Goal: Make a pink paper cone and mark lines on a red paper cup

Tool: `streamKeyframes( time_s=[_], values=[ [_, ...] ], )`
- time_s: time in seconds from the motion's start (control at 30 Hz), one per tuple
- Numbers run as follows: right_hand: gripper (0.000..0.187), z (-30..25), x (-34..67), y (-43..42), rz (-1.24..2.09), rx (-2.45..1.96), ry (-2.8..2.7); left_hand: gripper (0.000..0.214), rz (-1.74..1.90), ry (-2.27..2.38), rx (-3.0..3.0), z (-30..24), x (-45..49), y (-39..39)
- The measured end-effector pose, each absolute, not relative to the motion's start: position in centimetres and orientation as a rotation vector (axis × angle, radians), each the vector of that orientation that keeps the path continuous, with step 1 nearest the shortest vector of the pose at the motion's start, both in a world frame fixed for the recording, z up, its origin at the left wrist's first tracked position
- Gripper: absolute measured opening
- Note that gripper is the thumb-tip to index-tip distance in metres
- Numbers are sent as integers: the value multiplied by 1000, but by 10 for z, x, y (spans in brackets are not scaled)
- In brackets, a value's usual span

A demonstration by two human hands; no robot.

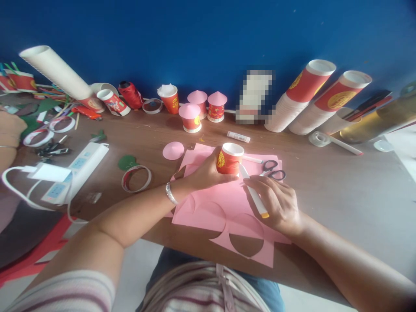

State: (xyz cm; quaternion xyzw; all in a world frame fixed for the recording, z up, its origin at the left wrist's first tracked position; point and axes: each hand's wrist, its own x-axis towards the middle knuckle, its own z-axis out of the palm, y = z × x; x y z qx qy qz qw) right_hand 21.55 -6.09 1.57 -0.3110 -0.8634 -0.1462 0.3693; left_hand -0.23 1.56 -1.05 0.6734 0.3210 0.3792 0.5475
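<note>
Above the pink paper sheets my left hand grips a red paper cup with a gold emblem, its white rim facing up. In my right hand is a slim white utility knife with a yellow end. Its tip meets the cup's right side or lies just beside it. Scissors with dark handles rest on the paper close to my right fingers. Round shapes are cut in the paper's near part. A pink paper cone lies left of the cup.
Behind stand several red cups with pink cone roofs and a glue stick. Tall cup stacks and clear tape are at right. At left are a power strip, a tape ring and another person's arm.
</note>
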Motion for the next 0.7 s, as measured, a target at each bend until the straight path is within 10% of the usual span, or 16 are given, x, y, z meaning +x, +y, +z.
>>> streamKeyframes(
  time_s=[0.7],
  values=[
    [42,15,209,-64,-243,-723,-2259,62,929,829,1731,-19,-3,16]
  ],
)
